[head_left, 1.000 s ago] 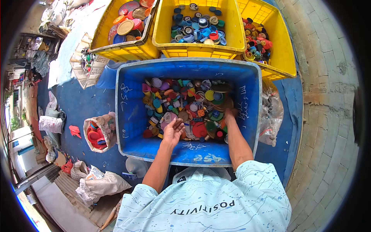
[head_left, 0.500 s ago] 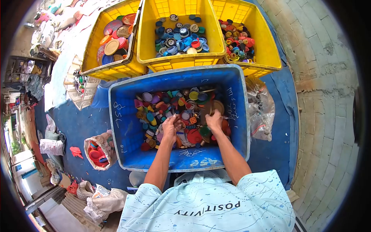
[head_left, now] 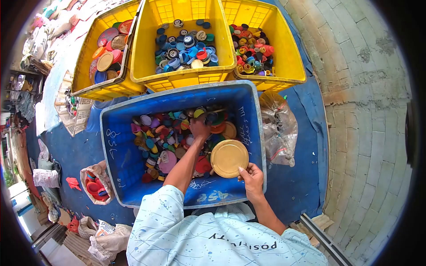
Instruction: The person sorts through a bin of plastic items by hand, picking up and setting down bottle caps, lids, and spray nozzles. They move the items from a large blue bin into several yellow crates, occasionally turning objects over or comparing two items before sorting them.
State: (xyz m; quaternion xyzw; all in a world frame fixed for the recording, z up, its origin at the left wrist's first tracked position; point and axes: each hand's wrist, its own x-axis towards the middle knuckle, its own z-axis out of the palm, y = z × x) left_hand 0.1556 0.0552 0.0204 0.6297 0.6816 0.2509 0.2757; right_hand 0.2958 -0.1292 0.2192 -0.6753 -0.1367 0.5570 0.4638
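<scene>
Right hand (head_left: pixel 253 179): fingers and thumb clamped on the near edge of a round tan lid (head_left: pixel 229 158), held flat, face up, over the lower right of the blue tub (head_left: pixel 117 155), centre frame.

Left hand (head_left: pixel 200 128): reached deeper, fingers buried in the mixed caps (head_left: pixel 164 133) near the tub's far wall. Cannot tell whether they are closed on anything.

A clear plastic bag (head_left: pixel 277 128) leans against the tub's right wall. Three yellow crates (head_left: pixel 177 77) of sorted caps sit side by side along the top of frame, touching the tub's far rim.
</scene>
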